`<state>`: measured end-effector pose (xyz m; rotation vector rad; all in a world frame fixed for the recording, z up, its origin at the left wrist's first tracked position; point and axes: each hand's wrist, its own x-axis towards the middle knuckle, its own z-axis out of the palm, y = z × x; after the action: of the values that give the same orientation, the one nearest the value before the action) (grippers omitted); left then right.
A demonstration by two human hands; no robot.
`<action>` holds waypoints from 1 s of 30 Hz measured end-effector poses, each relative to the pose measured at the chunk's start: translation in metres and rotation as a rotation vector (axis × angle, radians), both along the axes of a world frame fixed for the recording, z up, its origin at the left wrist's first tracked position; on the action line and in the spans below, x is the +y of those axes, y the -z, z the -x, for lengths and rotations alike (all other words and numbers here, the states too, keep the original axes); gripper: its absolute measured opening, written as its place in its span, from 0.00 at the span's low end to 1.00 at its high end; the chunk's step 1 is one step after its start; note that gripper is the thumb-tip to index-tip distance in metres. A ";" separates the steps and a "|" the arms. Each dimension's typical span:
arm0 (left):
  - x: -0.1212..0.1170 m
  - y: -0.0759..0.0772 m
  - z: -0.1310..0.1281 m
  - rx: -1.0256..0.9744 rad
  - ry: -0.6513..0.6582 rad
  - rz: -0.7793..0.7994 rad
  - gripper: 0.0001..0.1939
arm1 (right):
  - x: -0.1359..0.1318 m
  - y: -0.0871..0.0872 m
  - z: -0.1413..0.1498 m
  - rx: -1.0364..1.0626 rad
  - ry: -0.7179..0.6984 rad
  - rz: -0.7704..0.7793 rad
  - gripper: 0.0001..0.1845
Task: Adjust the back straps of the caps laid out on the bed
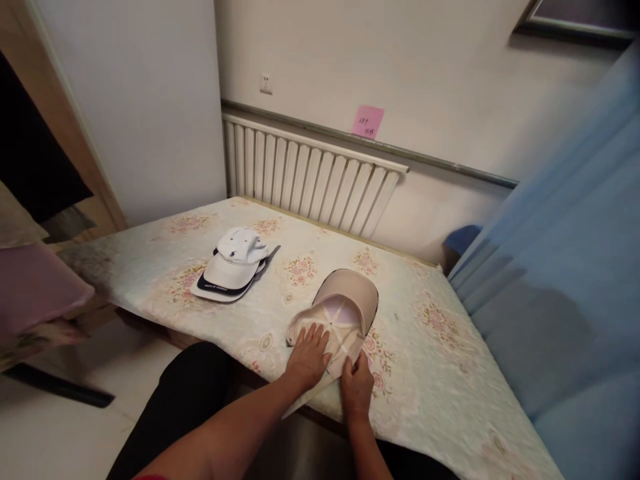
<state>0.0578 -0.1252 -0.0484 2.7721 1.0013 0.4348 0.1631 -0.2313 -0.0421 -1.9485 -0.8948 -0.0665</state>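
Observation:
A beige baseball cap (351, 285) lies upside down near the front edge of the table, its brim pointing away from me and its pale lining showing. My left hand (309, 357) rests with fingers extended on the left part of the lining. At the near right edge of the cap, my right hand (357, 387) pinches the rim between thumb and fingers. A pale strap or strip hangs over the table edge below the cap; whether it belongs to the cap I cannot tell. Off to the left sit white caps (240, 247), apparently stacked, with a dark band on the brim.
The table (420, 373) has a floral cover. Behind it are a white radiator (310, 173), a pipe and a wall with a pink note (368, 121). A blue curtain (560, 253) hangs along the right side. Draped cloth (45, 287) stands at the left.

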 end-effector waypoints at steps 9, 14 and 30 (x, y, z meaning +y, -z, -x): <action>0.000 0.000 0.001 -0.024 0.002 0.009 0.28 | 0.001 -0.001 0.001 -0.030 0.006 0.059 0.19; -0.001 0.000 0.001 -0.041 -0.003 -0.005 0.28 | 0.002 0.001 0.001 -0.038 0.008 0.091 0.19; -0.003 -0.004 0.003 -0.059 -0.012 -0.049 0.26 | 0.002 0.007 -0.002 -0.049 0.014 0.104 0.19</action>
<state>0.0548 -0.1286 -0.0446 2.7799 1.0082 0.5467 0.1648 -0.2291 -0.0488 -2.0578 -0.9329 -0.0782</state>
